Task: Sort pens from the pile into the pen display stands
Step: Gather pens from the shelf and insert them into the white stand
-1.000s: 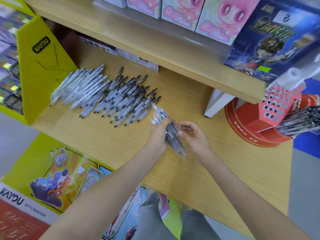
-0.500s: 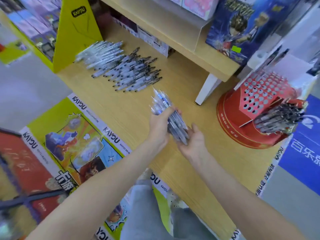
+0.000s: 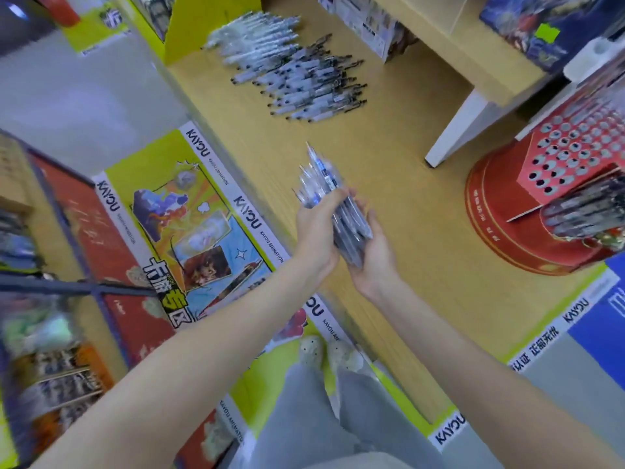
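Observation:
A bundle of pens (image 3: 329,194) with clear barrels is held above the wooden counter (image 3: 416,252). My left hand (image 3: 316,228) grips the bundle from the left side. My right hand (image 3: 373,258) cups its lower end from below, fingers curled round it. The pile of pens (image 3: 294,69) lies on the counter at the far end. A red round pen display stand (image 3: 507,214) with a panel of holes stands at the right. Several dark pens (image 3: 585,211) stick out of its lower tier.
A wooden upper shelf (image 3: 473,52) on a white support (image 3: 453,133) overhangs the back of the counter, with printed boxes on it. A yellow cardboard divider (image 3: 203,18) stands left of the pile. Printed posters cover the counter front. My legs and shoes show below.
The view has swung down and left, and the pile now sits further up the frame. Both hands keep hold of the bundle, lifted off the counter and drawn closer to me.

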